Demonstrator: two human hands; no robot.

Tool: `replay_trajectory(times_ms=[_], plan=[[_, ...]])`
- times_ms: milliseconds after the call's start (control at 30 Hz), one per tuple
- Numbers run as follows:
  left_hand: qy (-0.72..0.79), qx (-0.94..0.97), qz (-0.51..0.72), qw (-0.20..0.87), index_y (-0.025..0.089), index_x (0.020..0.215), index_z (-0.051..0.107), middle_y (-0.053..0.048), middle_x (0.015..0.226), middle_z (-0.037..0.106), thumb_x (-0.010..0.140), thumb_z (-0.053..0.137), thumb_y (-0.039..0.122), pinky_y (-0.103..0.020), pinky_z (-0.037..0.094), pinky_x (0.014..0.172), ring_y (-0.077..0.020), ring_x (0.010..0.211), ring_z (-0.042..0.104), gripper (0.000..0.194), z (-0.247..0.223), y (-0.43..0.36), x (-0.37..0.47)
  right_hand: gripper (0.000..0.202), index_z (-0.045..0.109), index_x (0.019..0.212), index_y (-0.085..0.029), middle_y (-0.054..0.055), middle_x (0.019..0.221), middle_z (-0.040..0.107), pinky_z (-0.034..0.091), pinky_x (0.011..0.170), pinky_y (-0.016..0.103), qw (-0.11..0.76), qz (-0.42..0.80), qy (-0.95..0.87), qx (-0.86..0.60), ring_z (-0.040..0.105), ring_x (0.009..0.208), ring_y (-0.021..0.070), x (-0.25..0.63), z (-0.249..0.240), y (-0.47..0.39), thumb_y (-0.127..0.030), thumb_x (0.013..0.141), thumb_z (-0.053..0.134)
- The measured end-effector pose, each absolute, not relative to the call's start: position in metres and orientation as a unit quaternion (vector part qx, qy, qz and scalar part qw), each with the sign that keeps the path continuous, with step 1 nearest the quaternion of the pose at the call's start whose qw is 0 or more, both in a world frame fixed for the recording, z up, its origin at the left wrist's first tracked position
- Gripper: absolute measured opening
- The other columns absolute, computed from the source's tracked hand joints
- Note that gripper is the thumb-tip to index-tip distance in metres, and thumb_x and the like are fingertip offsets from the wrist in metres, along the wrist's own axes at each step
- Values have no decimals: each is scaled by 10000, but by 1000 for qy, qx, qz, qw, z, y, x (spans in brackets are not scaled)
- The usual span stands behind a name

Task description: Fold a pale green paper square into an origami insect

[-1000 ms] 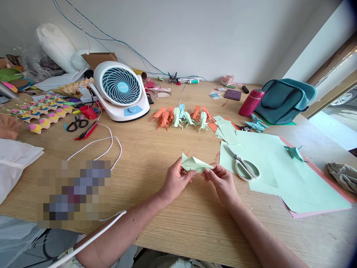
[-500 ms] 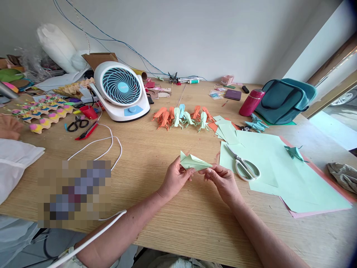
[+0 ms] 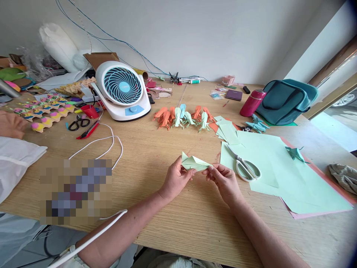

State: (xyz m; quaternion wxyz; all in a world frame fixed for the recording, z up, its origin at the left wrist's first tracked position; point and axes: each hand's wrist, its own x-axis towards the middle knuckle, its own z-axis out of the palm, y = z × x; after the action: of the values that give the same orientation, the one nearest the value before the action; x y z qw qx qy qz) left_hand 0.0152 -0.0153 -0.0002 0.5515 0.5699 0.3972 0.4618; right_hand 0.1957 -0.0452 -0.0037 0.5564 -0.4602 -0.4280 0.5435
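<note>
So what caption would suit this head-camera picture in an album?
Left hand and right hand pinch a folded pale green paper above the wooden table, scissors nearby.

Soft daylight is being cast in from the right, and only faint shadows are being thrown. Edges are being bowed by the wide lens; one patch is being pixelated.

On the surface [image 3: 156,149], the folded paper [image 3: 193,163] sits between the left hand [image 3: 176,179] and right hand [image 3: 224,181], the scissors [image 3: 244,165] lie on paper sheets [image 3: 279,167] to its right, a row of folded figures [image 3: 184,117] stands behind it, and the fan [image 3: 122,91] stands behind-left.
</note>
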Motion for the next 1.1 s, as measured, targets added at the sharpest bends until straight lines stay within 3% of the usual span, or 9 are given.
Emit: replay_trajectory(times_ms=[133, 300, 600, 800, 1100], plan=[[395, 558, 465, 563, 163, 1159, 533, -22, 884, 651, 773, 765, 357, -186, 533, 530, -110, 687, 612, 489, 1, -17, 16, 296, 719, 704, -196, 39, 699, 713, 481, 582, 264, 570, 530, -415, -472, 568, 569, 128, 192, -2, -46, -476, 791, 759], [402, 519, 444, 609, 146, 1230, 526, -86, 1024, 684, 702, 819, 377, -194, 545, 506, -180, 832, 664, 647, -4, -18, 18, 329, 688, 664, -184, 29, 643, 677, 463, 546, 256, 575, 519, -409, -482, 548, 542, 120, 186, -5, -46, -479, 792, 757], [426, 512, 437, 604, 109, 936, 649, -68, 839, 715, 683, 823, 419, -219, 546, 542, -153, 702, 648, 436, -7, -15, 18, 321, 706, 724, -182, 48, 711, 719, 491, 563, 267, 550, 549, -415, -474, 580, 577, 134, 186, -5, -47, -493, 769, 772], [413, 529, 435, 601, 112, 884, 651, -44, 748, 711, 689, 823, 427, -230, 547, 561, -117, 581, 619, 408, -4, -15, 18, 335, 665, 684, -189, 40, 671, 707, 482, 553, 271, 530, 554, -431, -475, 570, 546, 134, 185, -6, -46, -494, 742, 792], [437, 521, 421, 600, 123, 950, 634, -72, 862, 734, 659, 826, 397, -260, 575, 568, -174, 696, 677, 443, -6, -16, 19, 399, 626, 678, -195, -5, 571, 618, 402, 509, 254, 525, 531, -449, -492, 502, 504, 120, 180, -9, -44, -564, 724, 770]])
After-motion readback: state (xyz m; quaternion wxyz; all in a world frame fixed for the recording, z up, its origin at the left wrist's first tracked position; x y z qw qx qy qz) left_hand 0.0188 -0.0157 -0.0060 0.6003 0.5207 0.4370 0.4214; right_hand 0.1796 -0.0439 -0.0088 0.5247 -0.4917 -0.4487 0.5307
